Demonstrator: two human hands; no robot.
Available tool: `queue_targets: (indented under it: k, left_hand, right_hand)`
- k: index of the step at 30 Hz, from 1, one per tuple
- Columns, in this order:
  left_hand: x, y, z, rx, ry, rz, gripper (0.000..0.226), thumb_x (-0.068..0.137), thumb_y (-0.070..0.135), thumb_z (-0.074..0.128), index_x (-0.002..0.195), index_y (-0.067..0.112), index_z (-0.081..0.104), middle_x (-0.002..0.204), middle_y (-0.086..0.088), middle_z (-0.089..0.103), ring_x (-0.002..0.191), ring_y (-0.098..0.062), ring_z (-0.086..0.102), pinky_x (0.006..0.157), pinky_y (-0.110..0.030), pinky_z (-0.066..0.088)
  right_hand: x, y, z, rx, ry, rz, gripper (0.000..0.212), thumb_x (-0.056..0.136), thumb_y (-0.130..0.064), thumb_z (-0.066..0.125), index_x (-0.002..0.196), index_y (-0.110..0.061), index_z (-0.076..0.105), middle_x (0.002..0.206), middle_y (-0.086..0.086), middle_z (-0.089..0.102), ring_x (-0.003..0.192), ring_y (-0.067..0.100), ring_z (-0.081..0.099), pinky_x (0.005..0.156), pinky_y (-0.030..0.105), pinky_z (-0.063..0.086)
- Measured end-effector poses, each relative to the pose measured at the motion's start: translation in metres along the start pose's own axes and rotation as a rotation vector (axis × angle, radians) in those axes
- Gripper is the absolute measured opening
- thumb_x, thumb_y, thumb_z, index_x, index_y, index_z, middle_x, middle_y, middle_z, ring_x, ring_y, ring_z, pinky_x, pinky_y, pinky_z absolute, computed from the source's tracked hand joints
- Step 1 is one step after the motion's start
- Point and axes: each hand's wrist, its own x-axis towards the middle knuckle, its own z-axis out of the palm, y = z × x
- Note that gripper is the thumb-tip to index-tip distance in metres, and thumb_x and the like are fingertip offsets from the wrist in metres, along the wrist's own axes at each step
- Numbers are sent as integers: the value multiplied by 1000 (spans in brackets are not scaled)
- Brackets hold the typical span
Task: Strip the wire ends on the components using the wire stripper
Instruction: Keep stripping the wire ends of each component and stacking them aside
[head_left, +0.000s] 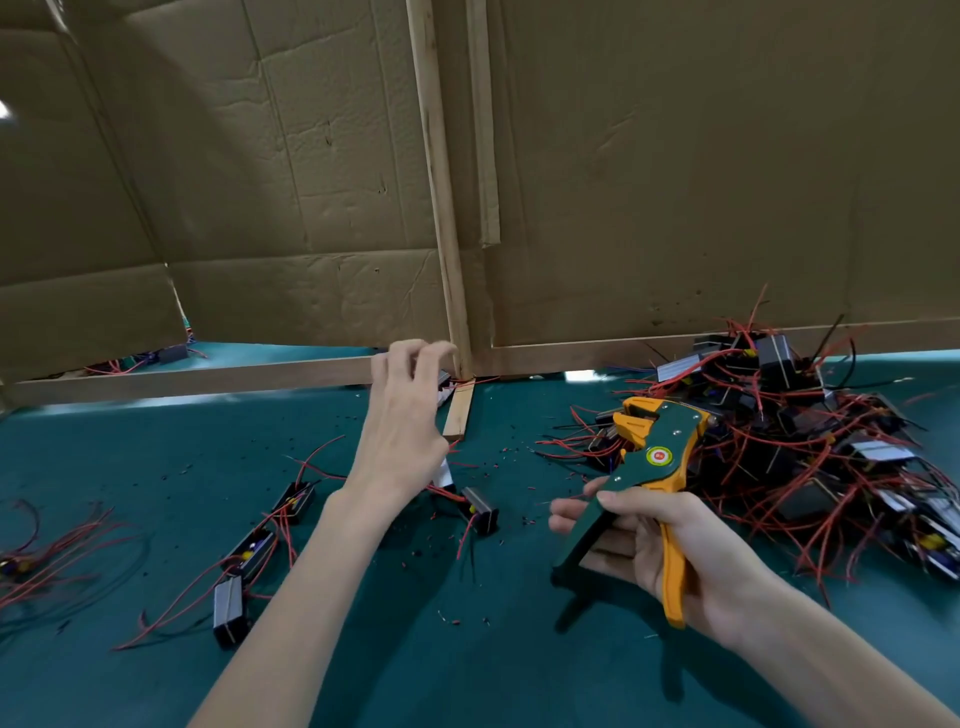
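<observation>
Person's bare left hand (400, 415), bare right hand (675, 551), slender wrists, long slim fingers (399, 359), short plain nails, both forearms uncovered

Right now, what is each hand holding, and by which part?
The right hand grips the wire stripper by its handles; the left hand seems to hold nothing.

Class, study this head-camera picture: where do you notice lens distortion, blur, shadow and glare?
Head view: the wide lens bends the upright wooden strip and the brown cardboard wall; the red wires at the left edge smear with blur; the green-and-orange wire stripper in the right hand casts a dark shadow on the teal mat; pale glare lies below the wooden rail.
</observation>
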Motion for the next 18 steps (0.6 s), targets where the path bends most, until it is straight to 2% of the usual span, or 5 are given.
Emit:
queue_targets:
  k: [3,6,10,13,18]
  left_hand:
    - [2,0,-7,-87,-455,71,58,63,-21,42,97,19,64,103,3,48,104,-18,45,80,-24,35]
    - [-5,-1,1,-1,-854,48,56,68,-16,41,95,26,68,101,8,52,104,-15,51,81,-23,40]
    - [-9,-4,13,62,-836,84,29,73,13,73,90,31,57,104,9,53,105,-16,47,88,-35,42]
    - [-14,-6,24,19,-792,31,27,73,32,79,91,32,58,107,4,60,103,-20,53,90,-38,45]
    - [-19,6,34,-414,-574,-89,28,81,17,75,82,25,48,85,-1,62,78,-16,57,72,-31,46]
  right_hand:
    - [-1,-1,0,5,1,-9,13,91,-4,49,103,-3,56,108,26,70,97,37,71,66,40,61]
    - [-3,-2,0,1,-1,-19,13,93,-4,48,104,-2,55,108,27,70,97,37,71,66,40,61]
    - [-3,-3,1,0,-14,-31,15,89,-2,51,104,0,54,108,28,70,97,39,71,71,44,61]
    - [-3,-3,1,33,-25,-50,24,77,0,56,101,3,54,107,31,68,99,41,70,76,48,61]
    - [-3,-1,3,48,-57,-64,23,71,2,54,94,4,55,104,35,67,93,43,70,76,49,60]
